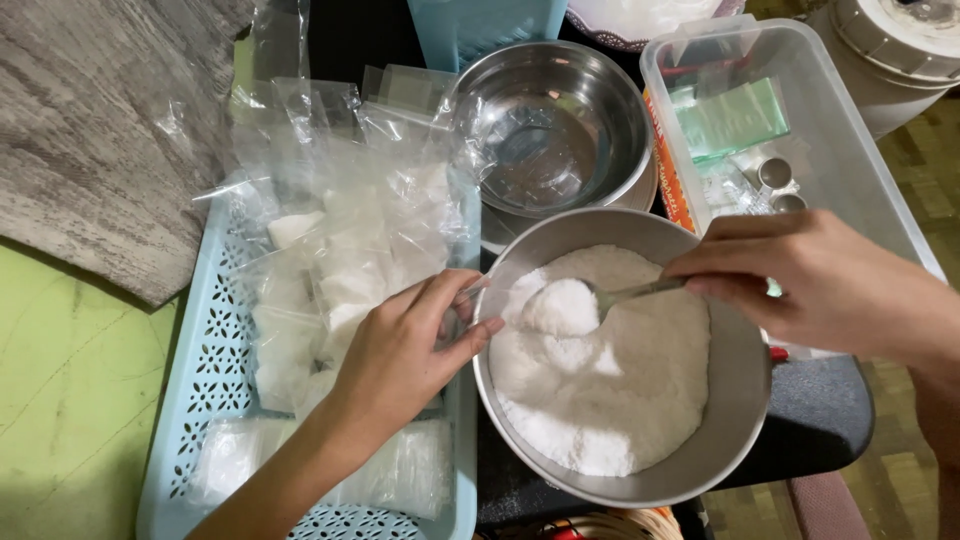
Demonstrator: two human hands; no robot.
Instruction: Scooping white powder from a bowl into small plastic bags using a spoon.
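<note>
2 hands [400, 345] [810, 280] worked over steel bowl [735, 400] of white powder [610, 390]. Right hand gripped spoon [590, 300], handle running left-right, heaped scoop toward left. Left hand pinched small clear bag [468, 300] at bowl's left rim, just beside scoop; blue tray [190, 400] of filled bags further left.

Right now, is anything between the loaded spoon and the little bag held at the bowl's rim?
Nothing visible. The heaped spoon in the right hand sits beside the clear bag that the left hand pinches at the bowl.

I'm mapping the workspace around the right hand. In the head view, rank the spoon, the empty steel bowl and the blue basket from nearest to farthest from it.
1. Spoon: held in right hand.
2. Empty steel bowl: up-left.
3. Blue basket: far left.
</note>
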